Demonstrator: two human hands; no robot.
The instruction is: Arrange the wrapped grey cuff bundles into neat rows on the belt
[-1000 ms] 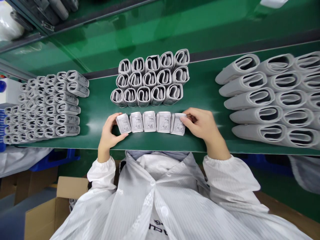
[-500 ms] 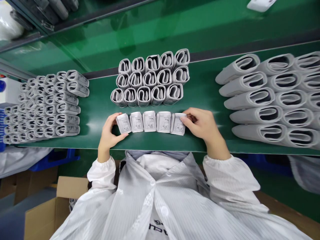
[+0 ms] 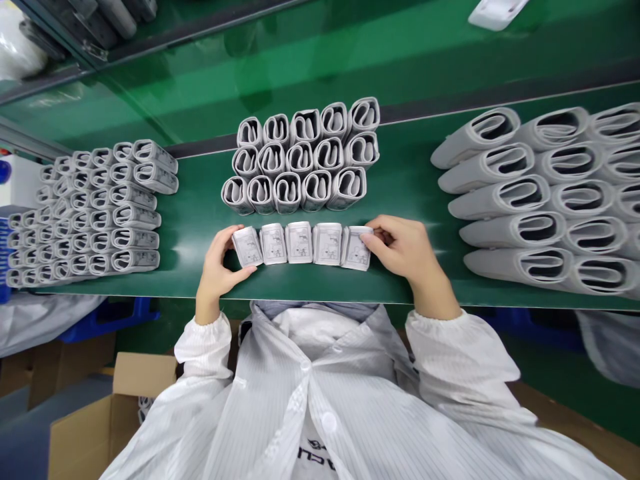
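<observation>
Several rolled grey fabric cuffs, which look like blood pressure cuffs, lie side by side in a short row on the green table (image 3: 300, 283), printed faces up. At the row's left end, my left hand (image 3: 219, 267) grips the leftmost rolled cuff (image 3: 248, 247), thumb at its lower edge and fingers behind its upper left side. My right hand (image 3: 403, 250) holds the rightmost rolled cuff (image 3: 356, 249), thumb on its printed face and fingers at its right edge. Between them, a middle rolled cuff (image 3: 299, 243) touches neither hand.
Behind the row stands a stacked block of rolled cuffs (image 3: 300, 159). More rolled cuffs (image 3: 135, 230) are stacked at the left, and larger grey rolls (image 3: 520, 193) at the right. A white object (image 3: 497, 13) shows at the top right. An open cardboard box (image 3: 83, 433) sits below the table.
The white object at the top right has shifted left. Both hands and the row of cuffs stay in the same place.
</observation>
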